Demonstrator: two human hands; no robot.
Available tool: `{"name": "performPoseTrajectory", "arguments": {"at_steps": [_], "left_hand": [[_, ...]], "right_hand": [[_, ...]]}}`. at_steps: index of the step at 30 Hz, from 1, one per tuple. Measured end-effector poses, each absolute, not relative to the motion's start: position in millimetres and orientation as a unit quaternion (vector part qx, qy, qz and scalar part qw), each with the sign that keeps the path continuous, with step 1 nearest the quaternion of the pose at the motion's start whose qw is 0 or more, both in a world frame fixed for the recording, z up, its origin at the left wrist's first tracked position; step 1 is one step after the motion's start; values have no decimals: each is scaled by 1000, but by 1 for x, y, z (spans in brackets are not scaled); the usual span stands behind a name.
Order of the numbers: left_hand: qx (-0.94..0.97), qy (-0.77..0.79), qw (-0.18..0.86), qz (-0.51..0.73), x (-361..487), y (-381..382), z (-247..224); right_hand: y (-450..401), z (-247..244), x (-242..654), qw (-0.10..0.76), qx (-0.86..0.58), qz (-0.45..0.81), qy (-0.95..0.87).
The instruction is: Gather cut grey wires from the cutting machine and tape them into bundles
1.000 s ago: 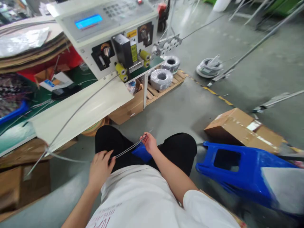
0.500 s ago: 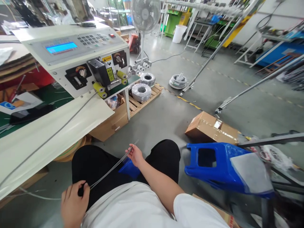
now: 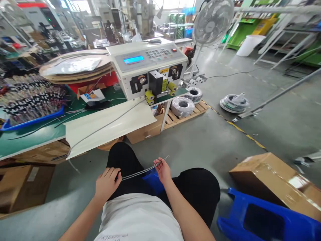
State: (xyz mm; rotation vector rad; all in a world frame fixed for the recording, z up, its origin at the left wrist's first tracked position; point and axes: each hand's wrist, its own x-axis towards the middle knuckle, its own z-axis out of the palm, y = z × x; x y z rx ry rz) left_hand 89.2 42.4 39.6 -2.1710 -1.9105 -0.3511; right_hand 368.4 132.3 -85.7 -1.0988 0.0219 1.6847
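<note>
Wires (image 3: 139,173) in left fingers (image 3: 111,172) and right fingers (image 3: 161,163)

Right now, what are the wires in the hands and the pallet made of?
The wires look plastic-coated, being smooth and evenly grey; any metal core isn't clear. The pallet seems to be bare, dull wood: it has tan slats with gaps.

The one view looks out from the seated person's head, facing forward and steeply down over the white shirt (image 3: 140,214). The left hand (image 3: 107,184) and right hand (image 3: 163,171) are near, below the middle. The machine (image 3: 130,72) sits farther off, above centre; the fan (image 3: 213,23) stands well back. The lower edge cuts the blue stool (image 3: 237,214).
</note>
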Motion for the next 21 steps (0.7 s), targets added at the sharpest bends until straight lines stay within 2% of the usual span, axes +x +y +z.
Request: {"name": "performPoseTrajectory", "arguments": {"at_steps": [5, 10, 16, 21], "left_hand": [[-770, -565, 196, -221, 94, 94, 88], [-727, -624, 195, -210, 100, 154, 134], [-700, -680, 151, -154, 105, 186, 141], [-722, -663, 138, -142, 92, 187, 139]], "right_hand": [[130, -84, 366, 531, -462, 711, 4], [129, -82, 367, 543, -430, 721, -30], [128, -83, 371, 529, -434, 729, -37], [129, -81, 371, 529, -426, 732, -49]]}}
